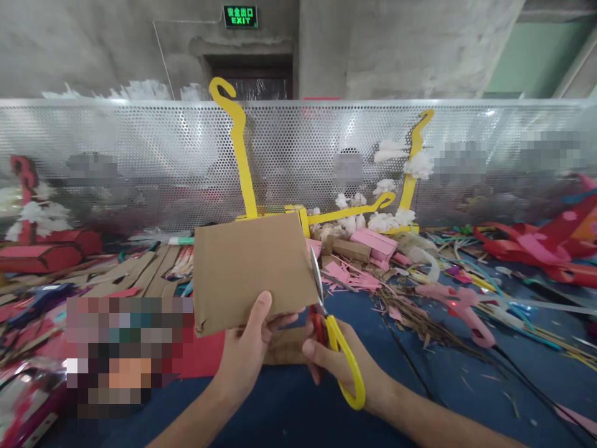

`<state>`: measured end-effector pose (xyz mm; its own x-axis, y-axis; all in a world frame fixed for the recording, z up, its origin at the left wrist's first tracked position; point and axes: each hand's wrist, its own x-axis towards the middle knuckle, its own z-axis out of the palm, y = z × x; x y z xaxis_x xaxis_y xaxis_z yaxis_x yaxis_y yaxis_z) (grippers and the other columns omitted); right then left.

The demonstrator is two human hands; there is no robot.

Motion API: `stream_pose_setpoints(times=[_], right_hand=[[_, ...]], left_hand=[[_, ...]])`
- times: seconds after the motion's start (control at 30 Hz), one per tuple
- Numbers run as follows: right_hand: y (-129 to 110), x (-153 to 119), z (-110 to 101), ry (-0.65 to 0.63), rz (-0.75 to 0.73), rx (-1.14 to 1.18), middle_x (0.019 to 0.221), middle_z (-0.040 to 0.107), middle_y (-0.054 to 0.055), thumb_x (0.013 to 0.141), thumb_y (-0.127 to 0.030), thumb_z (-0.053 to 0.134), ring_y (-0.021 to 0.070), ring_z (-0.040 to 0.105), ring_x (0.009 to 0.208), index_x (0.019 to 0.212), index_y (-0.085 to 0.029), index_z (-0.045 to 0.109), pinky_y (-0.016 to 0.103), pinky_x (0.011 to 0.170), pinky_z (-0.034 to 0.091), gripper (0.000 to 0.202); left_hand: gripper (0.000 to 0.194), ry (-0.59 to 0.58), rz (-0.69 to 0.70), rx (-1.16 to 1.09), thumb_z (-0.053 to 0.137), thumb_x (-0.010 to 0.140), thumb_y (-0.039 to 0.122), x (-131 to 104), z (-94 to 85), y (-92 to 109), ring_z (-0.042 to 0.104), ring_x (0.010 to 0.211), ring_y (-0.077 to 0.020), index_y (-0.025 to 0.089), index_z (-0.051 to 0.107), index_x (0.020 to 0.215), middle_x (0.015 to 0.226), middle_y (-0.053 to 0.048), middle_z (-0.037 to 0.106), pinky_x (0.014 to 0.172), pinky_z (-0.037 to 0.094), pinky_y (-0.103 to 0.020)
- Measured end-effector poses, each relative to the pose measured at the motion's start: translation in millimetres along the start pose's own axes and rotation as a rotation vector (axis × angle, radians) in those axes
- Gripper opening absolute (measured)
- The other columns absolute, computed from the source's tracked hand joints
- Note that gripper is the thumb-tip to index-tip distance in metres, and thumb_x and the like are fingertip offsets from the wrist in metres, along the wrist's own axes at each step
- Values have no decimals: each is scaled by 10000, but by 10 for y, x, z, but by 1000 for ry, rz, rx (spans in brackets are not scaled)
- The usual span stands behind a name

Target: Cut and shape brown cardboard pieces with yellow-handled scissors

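A flat brown cardboard piece [254, 264] is held up in front of me, its lower edge pinched by my left hand [252, 345] with the thumb on the near face. My right hand [342, 354] is closed round scissors [347, 367] with red and yellow handles. Their blades point upward at the cardboard's right edge; whether they touch it I cannot tell. Below the cardboard, another brown piece [284, 346] lies on the blue table, beside a red sheet [203, 351].
Yellow hook-topped shapes [240, 155] stand before a perforated metal screen [298, 149]. A pink glue gun [459, 305] with a black cord lies at right. Pink and brown paper scraps [354, 274] are heaped behind my hands. Cardboard strips [149, 274] and red paper shapes [545, 233] lie at the sides.
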<state>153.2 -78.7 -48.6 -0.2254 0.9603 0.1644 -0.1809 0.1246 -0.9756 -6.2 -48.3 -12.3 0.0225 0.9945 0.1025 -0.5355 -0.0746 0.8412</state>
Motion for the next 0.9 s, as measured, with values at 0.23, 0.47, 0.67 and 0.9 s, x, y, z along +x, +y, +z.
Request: stream_pose_setpoints(times=[0.23, 0.47, 0.67, 0.9], right_hand=[[56, -42, 75, 54, 41, 36, 550, 463, -116, 721, -645, 800, 57, 466, 332, 814, -221, 449, 164, 337, 351, 558], [144, -29, 73, 57, 72, 13, 422, 475, -107, 759, -703, 739, 72, 428, 293, 807, -220, 466, 167, 322, 322, 557], [-15, -21, -1, -39, 79, 182, 784, 676, 9, 818, -630, 747, 110, 638, 692, 936, -167, 639, 210, 683, 516, 490], [-166, -52, -76, -291, 179, 203, 976, 739, 86, 824, -529, 793, 149, 723, 794, 1055, -140, 651, 266, 761, 539, 475]], left_hand=[[607, 36, -22, -13, 788, 790, 397, -21, 12, -61, 771, 932, -297, 139, 594, 1304, 1082, -133, 786, 775, 646, -377], [660, 65, -16, -18, 803, 765, 383, 11, 3, -63, 779, 842, -266, 156, 566, 1338, 1120, -132, 776, 733, 643, -356], [671, 98, 61, 14, 806, 748, 379, 53, 12, 35, 777, 805, -250, 183, 568, 1344, 1079, -94, 786, 707, 644, -348], [605, 128, 81, 68, 786, 768, 314, 81, -27, 99, 771, 775, -239, 218, 587, 1331, 1017, -43, 789, 690, 645, -344]])
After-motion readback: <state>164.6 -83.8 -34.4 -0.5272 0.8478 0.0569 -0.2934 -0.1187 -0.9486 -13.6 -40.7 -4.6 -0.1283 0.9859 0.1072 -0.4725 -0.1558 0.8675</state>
